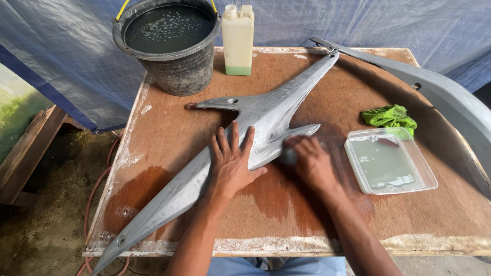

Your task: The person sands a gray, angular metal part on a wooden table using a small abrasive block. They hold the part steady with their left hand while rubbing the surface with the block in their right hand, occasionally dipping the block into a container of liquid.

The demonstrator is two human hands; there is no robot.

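Wet, stained plywood bench [169,148] is carrying a long grey pointed plastic panel [266,115] lying diagonally across its middle. Left hand [232,161] is pressing flat, fingers spread, on the smooth panel. Right hand [312,161] is curling, blurred, against the panel's lower prong; whether it is gripping anything I cannot tell.

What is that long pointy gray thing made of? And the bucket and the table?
The long gray panel looks like molded plastic with a dull, wet, scuffed coat; its thin curved edges and screw holes suggest that. The bucket seems to be thick black rubber or plastic, rough and stained. The table is plywood: brown grain, with pale chipped edges.
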